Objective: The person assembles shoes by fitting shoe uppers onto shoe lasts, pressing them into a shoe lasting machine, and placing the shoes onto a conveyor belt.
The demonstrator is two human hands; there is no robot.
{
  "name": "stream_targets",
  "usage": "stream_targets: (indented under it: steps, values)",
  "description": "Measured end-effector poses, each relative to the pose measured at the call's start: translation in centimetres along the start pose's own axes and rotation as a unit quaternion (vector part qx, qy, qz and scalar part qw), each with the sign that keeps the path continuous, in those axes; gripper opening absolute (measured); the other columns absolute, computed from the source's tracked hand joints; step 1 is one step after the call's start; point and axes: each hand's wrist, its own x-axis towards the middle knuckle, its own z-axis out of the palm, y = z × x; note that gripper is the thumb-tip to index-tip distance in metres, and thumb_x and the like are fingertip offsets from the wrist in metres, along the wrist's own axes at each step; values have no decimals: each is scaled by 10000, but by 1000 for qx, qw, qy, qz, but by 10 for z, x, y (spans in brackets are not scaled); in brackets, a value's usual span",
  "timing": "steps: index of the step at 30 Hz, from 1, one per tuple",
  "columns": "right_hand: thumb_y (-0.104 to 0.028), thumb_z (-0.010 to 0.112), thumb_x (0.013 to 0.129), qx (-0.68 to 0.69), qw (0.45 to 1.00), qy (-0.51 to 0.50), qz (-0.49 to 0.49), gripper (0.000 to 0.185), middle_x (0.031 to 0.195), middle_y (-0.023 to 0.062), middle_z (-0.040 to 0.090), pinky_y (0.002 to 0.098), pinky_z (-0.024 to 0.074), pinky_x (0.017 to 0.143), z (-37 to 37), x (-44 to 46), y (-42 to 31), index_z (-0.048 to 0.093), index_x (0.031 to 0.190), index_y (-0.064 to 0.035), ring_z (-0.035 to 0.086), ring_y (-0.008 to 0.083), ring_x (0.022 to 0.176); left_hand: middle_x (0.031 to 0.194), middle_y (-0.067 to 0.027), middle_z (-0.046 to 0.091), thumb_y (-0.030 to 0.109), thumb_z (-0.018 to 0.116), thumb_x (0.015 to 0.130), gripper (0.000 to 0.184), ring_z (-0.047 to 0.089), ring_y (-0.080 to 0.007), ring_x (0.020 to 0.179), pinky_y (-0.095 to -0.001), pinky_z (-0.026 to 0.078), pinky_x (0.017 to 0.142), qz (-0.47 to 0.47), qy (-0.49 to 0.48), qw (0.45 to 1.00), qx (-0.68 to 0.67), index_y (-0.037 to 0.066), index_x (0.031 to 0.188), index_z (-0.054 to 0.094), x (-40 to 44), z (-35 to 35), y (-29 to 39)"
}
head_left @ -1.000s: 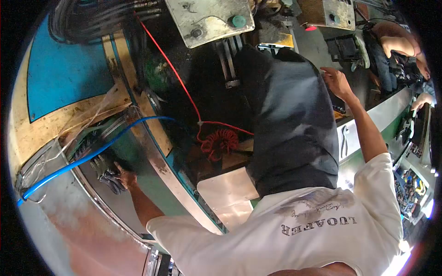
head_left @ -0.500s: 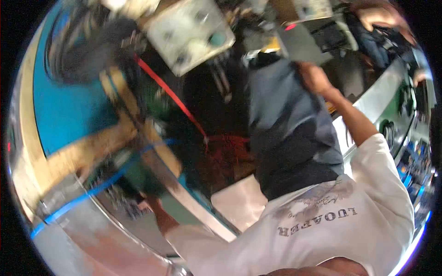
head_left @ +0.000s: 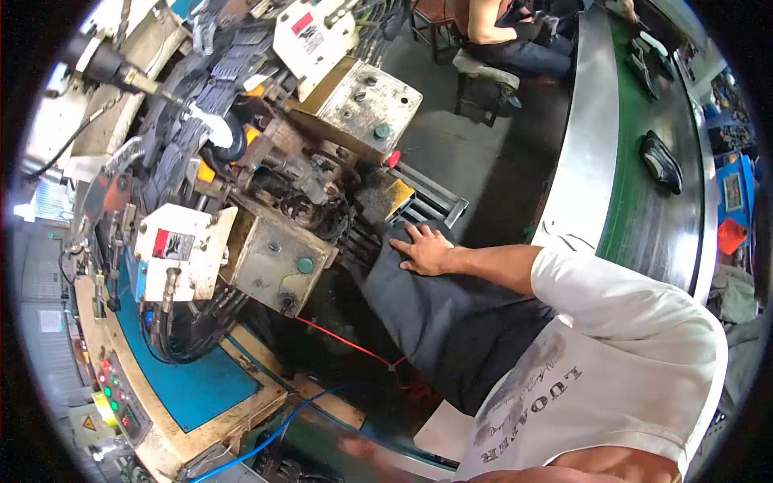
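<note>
My right hand (head_left: pixel 427 250) rests with fingers spread on the knee of my dark trousers (head_left: pixel 451 310), holding nothing. Low in the view, my left hand (head_left: pixel 361 451) is smeared by motion near the metal edge of the bench, and its fingers cannot be made out. Just left of it, dark gloves or shoe parts (head_left: pixel 286 469) lie in shadow, too dim to tell which. A blue hose (head_left: pixel 278 431) runs past them. Ahead of my knee stands a machine with a grey control box (head_left: pixel 278 262) bearing a green button.
A second control box (head_left: pixel 366 109) stands farther back. Dark shoes (head_left: pixel 662 161) lie on a green conveyor (head_left: pixel 624 205) at the right. A co-worker (head_left: pixel 515 36) sits at the top beside it. A blue-topped table (head_left: pixel 185 366) and a red cord (head_left: pixel 342 340) are at the left.
The view has swung up and toward the machine, showing more of it and the conveyor. My right hand has come down onto my knee. My left hand has moved away from the dark items.
</note>
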Motion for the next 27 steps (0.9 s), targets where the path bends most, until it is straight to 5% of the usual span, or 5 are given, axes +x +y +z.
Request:
stream_targets:
  steps: [4, 7, 11, 13, 27]
  values:
    - [-513, 624, 1012, 25, 1000, 5, 1, 715, 1613, 267, 323, 653, 436, 1120, -5, -4, 12, 375, 1642, -285, 420, 520, 1421, 1322, -244, 613, 45, 579, 955, 460, 562, -399, 1268, -464, 447, 1111, 86, 57, 973, -205, 4, 1412, 609, 96, -38, 231]
    - [-502, 624, 1016, 47, 999, -4, 9, 710, 1613, 265, 330, 634, 443, 1115, -11, -9, 14, 376, 1645, -284, 420, 514, 1426, 1420, -317, 566, 132, 579, 1000, 423, 515, -458, 1351, -537, 413, 1150, 25, -30, 959, -281, -16, 1394, 617, 157, -58, 386]
    - [-488, 618, 1022, 57, 998, 19, 13, 691, 1604, 268, 347, 615, 449, 1112, -13, -17, 17, 396, 1637, -266, 436, 512, 1413, 1553, -236, 487, 315, 534, 1068, 437, 485, -449, 1392, -559, 394, 1161, 197, -68, 955, -210, 66, 1411, 640, 207, 40, 470]
    - [-480, 612, 1027, 54, 998, 35, 14, 675, 1599, 272, 354, 609, 449, 1113, -9, -17, 21, 410, 1630, -253, 444, 514, 1405, 1611, -174, 442, 389, 513, 1076, 428, 463, -440, 1416, -565, 399, 1154, 58, -112, 992, 25, 175, 1416, 661, 182, -7, 553]
    - [-494, 632, 1006, 55, 997, 44, 28, 625, 1526, 254, 442, 588, 471, 1079, -17, -1, 23, 522, 1554, -216, 489, 479, 1363, 1553, -100, 536, 435, 500, 1067, 424, 519, -395, 1370, -569, 446, 1092, 33, -135, 988, -68, 224, 1374, 700, 214, 17, 541]
